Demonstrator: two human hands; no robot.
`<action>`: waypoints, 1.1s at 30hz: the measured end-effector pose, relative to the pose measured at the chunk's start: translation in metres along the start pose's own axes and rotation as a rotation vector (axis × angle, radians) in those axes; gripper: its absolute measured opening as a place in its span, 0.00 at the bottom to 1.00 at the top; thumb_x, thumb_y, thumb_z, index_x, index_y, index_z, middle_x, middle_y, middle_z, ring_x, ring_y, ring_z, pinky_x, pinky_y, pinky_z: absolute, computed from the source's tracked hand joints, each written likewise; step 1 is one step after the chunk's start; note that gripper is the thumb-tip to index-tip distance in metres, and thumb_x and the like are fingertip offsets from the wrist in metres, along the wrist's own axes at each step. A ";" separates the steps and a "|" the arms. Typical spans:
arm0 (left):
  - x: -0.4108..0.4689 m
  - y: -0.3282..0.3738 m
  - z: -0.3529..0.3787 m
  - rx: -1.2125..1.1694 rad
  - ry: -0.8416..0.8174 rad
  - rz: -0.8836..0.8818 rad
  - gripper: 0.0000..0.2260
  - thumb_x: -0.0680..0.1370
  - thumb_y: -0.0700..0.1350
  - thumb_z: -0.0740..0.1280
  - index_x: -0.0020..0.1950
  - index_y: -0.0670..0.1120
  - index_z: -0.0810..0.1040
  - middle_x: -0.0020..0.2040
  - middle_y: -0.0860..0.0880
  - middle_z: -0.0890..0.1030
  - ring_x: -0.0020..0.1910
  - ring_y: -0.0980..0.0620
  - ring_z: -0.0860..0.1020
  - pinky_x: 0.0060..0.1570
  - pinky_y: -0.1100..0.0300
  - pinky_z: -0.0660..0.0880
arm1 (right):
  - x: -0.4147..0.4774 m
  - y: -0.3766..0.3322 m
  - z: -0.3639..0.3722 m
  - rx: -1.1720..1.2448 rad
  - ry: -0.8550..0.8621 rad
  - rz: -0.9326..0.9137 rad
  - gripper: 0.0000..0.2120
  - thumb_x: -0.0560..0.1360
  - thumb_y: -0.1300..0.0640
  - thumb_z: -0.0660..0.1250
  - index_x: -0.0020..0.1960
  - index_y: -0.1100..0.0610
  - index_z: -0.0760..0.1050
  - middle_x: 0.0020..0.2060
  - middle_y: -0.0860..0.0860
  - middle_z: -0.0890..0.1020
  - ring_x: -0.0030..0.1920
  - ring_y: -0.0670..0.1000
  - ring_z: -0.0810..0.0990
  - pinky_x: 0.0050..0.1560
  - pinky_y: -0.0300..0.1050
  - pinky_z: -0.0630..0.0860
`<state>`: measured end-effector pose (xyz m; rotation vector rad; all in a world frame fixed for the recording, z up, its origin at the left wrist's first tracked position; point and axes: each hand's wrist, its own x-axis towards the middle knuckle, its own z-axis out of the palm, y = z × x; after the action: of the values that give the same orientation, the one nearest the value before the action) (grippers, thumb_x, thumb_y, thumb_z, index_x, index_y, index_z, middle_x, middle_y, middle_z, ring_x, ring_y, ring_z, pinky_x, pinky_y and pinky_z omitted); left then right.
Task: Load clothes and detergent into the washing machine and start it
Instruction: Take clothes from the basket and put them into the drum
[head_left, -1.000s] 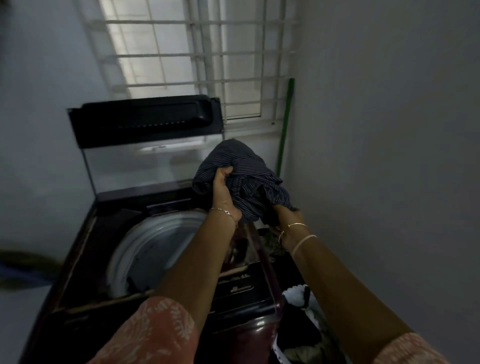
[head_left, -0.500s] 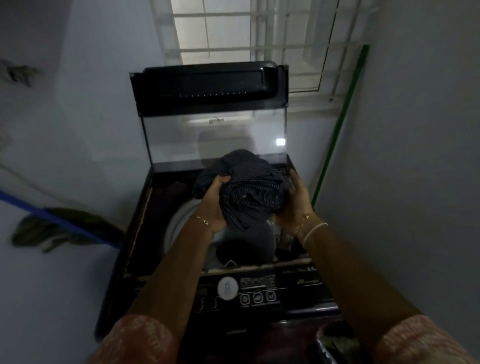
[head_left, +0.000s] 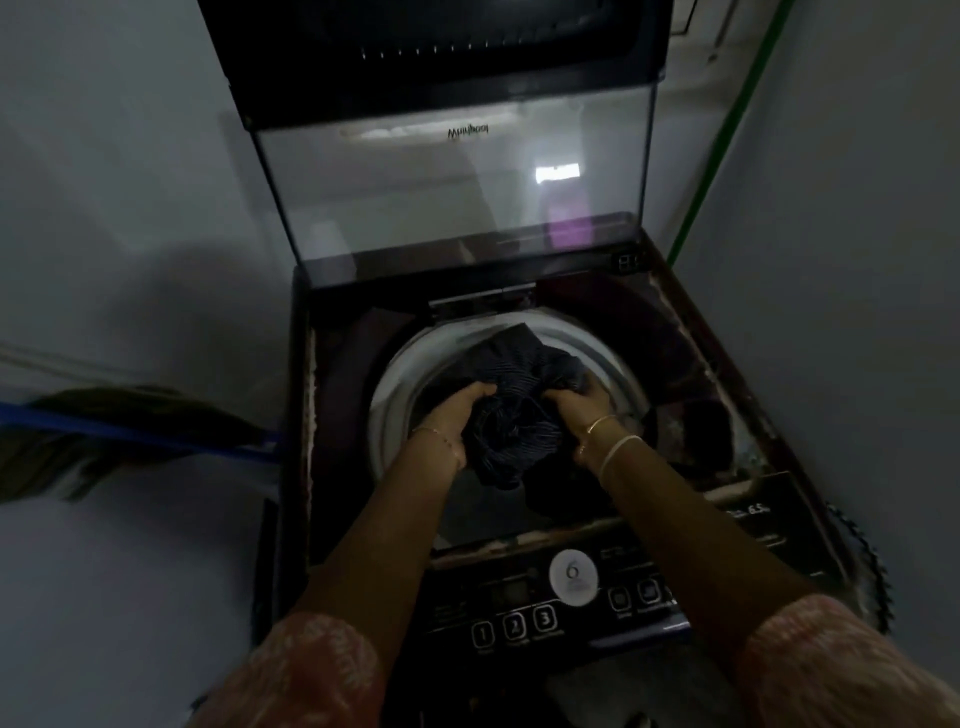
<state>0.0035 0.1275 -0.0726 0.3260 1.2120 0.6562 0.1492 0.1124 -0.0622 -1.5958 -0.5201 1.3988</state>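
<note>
A dark top-loading washing machine (head_left: 332, 415) stands below me with its glass lid (head_left: 452, 187) raised upright at the back. A bunched dark striped garment (head_left: 519, 395) sits in the mouth of the round drum (head_left: 395, 384). My left hand (head_left: 457, 415) grips its left side and my right hand (head_left: 582, 410) grips its right side, both inside the drum's rim. The control panel (head_left: 545, 597) with numbered buttons and a round white dial lies at the machine's near edge, under my forearms. No detergent is in view.
Grey walls close in on the left and right of the machine. A green pole (head_left: 727, 130) leans in the right corner. A blue hose (head_left: 130, 431) and a dark leafy shape run along the left wall. A dark toothed edge (head_left: 862, 561) shows at the machine's right.
Both hands have carried the striped garment from above the machine's right side to over the drum and down into its opening. My view has tilted down onto the machine.
</note>
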 end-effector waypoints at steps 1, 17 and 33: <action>0.007 0.001 -0.004 -0.021 0.039 -0.013 0.17 0.73 0.49 0.70 0.58 0.42 0.79 0.57 0.41 0.80 0.53 0.44 0.78 0.57 0.51 0.75 | 0.004 0.004 0.003 -0.036 0.020 -0.004 0.21 0.68 0.72 0.68 0.60 0.63 0.75 0.51 0.61 0.81 0.46 0.58 0.80 0.42 0.47 0.79; 0.004 -0.006 -0.011 -0.011 0.235 0.027 0.23 0.77 0.52 0.62 0.71 0.45 0.69 0.69 0.45 0.71 0.68 0.44 0.70 0.62 0.53 0.68 | 0.009 0.000 -0.009 -0.304 -0.131 0.177 0.04 0.76 0.60 0.64 0.48 0.60 0.77 0.34 0.54 0.76 0.32 0.50 0.75 0.27 0.37 0.70; -0.050 -0.065 0.236 0.181 -0.261 0.199 0.14 0.82 0.47 0.55 0.64 0.45 0.73 0.64 0.48 0.78 0.60 0.49 0.76 0.62 0.55 0.69 | -0.040 -0.081 -0.244 0.154 0.089 -0.169 0.06 0.77 0.65 0.60 0.51 0.59 0.74 0.32 0.50 0.82 0.27 0.44 0.79 0.24 0.30 0.72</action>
<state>0.2334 0.0711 0.0080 0.6697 0.9972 0.6528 0.3863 0.0327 0.0104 -1.4485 -0.4712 1.2071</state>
